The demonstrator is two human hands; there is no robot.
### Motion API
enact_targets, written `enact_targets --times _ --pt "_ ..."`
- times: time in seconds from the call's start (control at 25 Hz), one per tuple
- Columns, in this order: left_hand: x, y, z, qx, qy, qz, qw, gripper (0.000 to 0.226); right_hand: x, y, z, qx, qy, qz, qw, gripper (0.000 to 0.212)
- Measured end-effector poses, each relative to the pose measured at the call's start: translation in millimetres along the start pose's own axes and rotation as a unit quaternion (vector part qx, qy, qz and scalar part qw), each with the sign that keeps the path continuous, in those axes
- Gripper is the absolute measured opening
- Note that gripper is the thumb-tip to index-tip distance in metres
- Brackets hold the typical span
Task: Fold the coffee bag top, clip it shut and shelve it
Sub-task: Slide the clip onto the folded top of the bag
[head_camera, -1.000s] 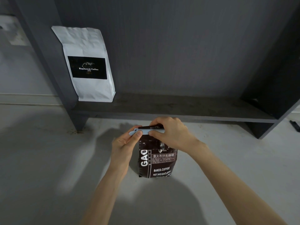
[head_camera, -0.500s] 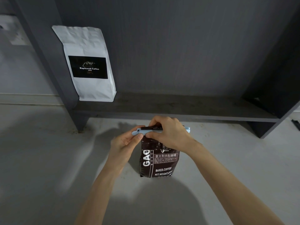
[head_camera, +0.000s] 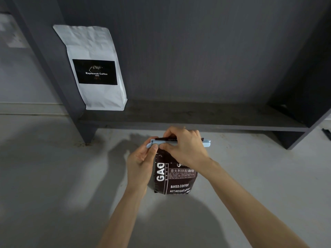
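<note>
Sliding further along since a second ago, the pale blue clip (head_camera: 179, 143) now shows its far end poking out past the right hand (head_camera: 184, 147), where before that end was hidden behind the knuckles. And the clip sits level across the folded top of the dark coffee bag (head_camera: 174, 176), running left to right. Left hand (head_camera: 141, 161) pinches the near left tip of the clip, thumb pressed on the front face. Right hand is curled over the middle, fingers wrapped across the top of the fold, thumb at the front, squeezing clip and bag top together. Whether the clip has fully latched, I cannot tell; the right hand covers its middle.

Down below, the bag stands upright on the pale grey floor (head_camera: 53, 185), white lettering facing the camera, just in front of the dark shelf (head_camera: 215, 119). It is not on the shelf yet. Up on that shelf, at the left end against the side panel, a white coffee bag (head_camera: 95, 68) with a black label stands tilted, well apart from the hands. Both forearms reach in from the bottom of the view.
</note>
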State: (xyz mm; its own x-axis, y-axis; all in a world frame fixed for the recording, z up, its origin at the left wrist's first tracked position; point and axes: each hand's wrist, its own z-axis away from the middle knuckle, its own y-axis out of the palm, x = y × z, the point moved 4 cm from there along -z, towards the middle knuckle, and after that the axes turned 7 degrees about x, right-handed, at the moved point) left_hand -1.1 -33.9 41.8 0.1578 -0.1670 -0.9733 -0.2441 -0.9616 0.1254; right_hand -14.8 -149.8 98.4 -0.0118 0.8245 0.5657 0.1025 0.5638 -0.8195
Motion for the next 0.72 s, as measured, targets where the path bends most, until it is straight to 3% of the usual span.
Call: enact_targets --times 0.36,0.56,0.72 --pt "6 -8 -7 0.058 -0.043 -0.019 0.997 0.024 -12 -20 3 -0.002 -0.043 0.02 0.999 0.045" --pt "8 -7 -4 0.122 -0.064 -0.02 0.99 0.038 -72 -35 31 -0.048 0.069 -0.188 0.979 0.057" --pt "14 -6 4 0.143 -0.076 -0.026 0.987 0.046 -107 2 46 0.015 0.124 -0.287 0.95 0.061"
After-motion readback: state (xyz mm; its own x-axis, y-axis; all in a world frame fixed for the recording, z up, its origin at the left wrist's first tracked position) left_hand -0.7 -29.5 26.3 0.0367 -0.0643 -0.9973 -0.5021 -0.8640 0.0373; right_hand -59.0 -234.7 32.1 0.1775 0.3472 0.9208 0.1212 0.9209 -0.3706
